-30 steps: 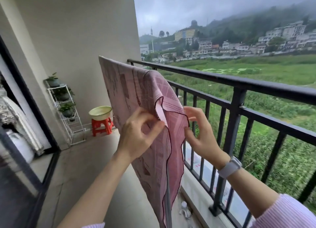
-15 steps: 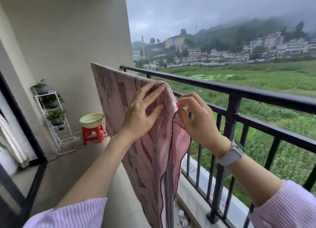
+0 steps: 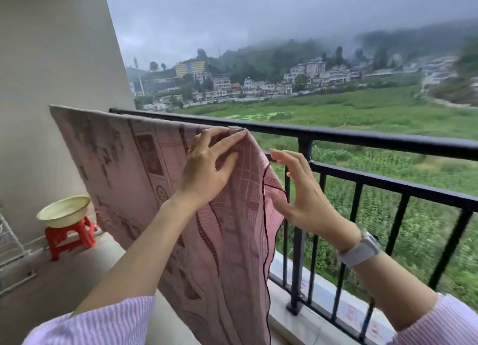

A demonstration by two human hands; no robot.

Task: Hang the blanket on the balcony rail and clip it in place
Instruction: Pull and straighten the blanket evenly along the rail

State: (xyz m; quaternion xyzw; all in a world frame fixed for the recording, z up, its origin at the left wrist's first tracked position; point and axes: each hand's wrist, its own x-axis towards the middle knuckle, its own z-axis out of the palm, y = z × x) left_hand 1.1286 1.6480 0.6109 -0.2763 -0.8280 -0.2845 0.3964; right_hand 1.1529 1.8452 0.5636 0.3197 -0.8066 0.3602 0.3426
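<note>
A balcony with a pale wall on the left and a grey floor looks out over green fields under a low, misty sky. Nearest the camera, two forearms in pink-striped sleeves reach forward. The left hand (image 3: 207,169) lies flat on the pink patterned blanket (image 3: 144,179), its fingers straight and spread, the fingertips pressing the cloth near the top fold where it goes over the rail. The right hand (image 3: 300,192) hovers just beside the blanket's dark-trimmed right edge, fingers straight and slightly apart, gripping nothing; whether its palm brushes the hem cannot be told. A white watch (image 3: 362,249) sits on that wrist. The blanket hangs draped over the black balcony rail (image 3: 375,140), its top edge stretching left toward the wall and its near corner falling in folds below the hands. Further left on the floor, a red stool (image 3: 69,238) carries a pale basin (image 3: 63,211), with part of a white wire rack (image 3: 10,251) at the frame's edge. Beyond the rail lie fields, then a cluster of buildings on wooded, cloud-capped hills.
</note>
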